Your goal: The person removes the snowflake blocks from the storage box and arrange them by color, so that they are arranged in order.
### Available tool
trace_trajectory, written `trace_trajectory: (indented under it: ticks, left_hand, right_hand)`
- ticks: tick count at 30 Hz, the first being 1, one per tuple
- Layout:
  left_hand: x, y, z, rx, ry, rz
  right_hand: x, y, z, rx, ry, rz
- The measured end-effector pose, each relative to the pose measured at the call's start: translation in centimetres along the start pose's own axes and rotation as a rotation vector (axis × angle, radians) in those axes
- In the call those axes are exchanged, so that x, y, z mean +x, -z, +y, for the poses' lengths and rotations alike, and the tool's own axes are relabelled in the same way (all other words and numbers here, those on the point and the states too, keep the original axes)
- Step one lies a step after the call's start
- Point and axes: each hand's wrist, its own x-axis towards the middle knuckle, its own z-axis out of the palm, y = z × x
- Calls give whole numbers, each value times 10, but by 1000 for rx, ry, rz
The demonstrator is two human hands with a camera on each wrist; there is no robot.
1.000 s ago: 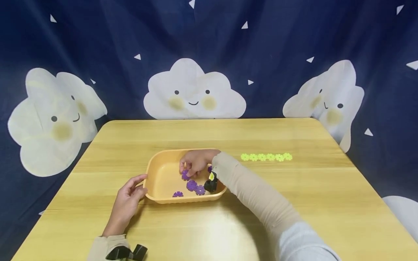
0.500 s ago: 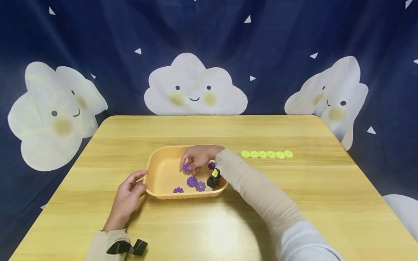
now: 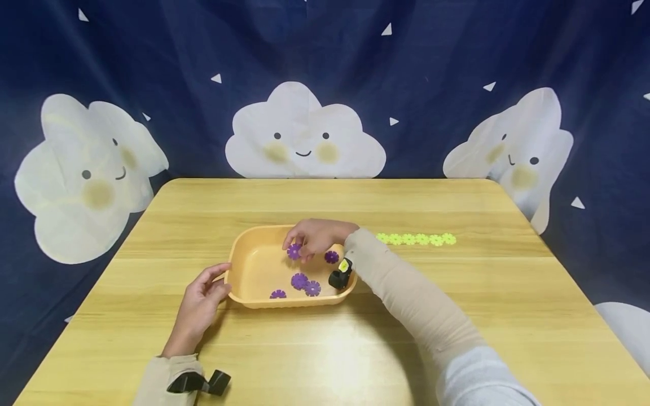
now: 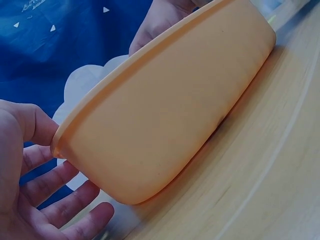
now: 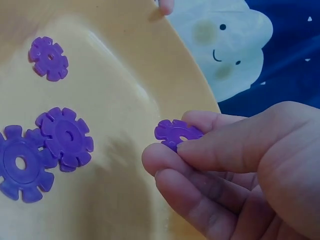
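The orange plastic basin [image 3: 254, 303] sits on the table, its left end held at the rim by my left hand [image 3: 199, 304]. In the left wrist view, the other fingers [image 4: 75, 205] spread along the basin's outer wall. Over the basin, my right hand [image 3: 317, 237] pinches a purple snowflake disc [image 5: 172, 131] between thumb and fingers. Two touching purple discs [image 3: 299, 281] lie on the basin floor. Another purple disc [image 3: 277, 294] shows near the front wall, partly hidden by the rim, and one more purple disc [image 3: 332, 257] lies below the right wrist.
Behind the right sleeve [image 3: 406, 293], a straight row of yellow-green snowflake discs [image 3: 422, 239] lies on the wooden table [image 3: 284, 361]. A dark blue curtain [image 3: 193, 45] with cloud faces hangs behind the table. Black wrist mounts [image 3: 203, 383] are strapped to the sleeves.
My right hand, pinching the purple disc, has risen and shifted slightly right, uncovering more of the disc below the wrist. The left hand stays at the basin's rim. The head view has tilted slightly.
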Motion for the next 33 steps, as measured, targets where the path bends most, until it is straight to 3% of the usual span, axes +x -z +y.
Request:
trace_trajectory:
  ticks: [3,11,23,30,33]
  left_hand:
    - [0,2,1,-1,2,-6]
    - [-1,3,2,5,6,2]
    - [-1,1,0,27,21,9]
    - [0,-1,3,-8,25,1]
    - [-1,2,2,27,6,-11]
  right_hand:
    - [-4,1,0,1,14,24]
    - [-16,8,4,-120,61,83]
    - [-46,18,10,41,67,177]
    - [-62,20,16,57,73,278]
    - [-69,21,20,71,74,314]
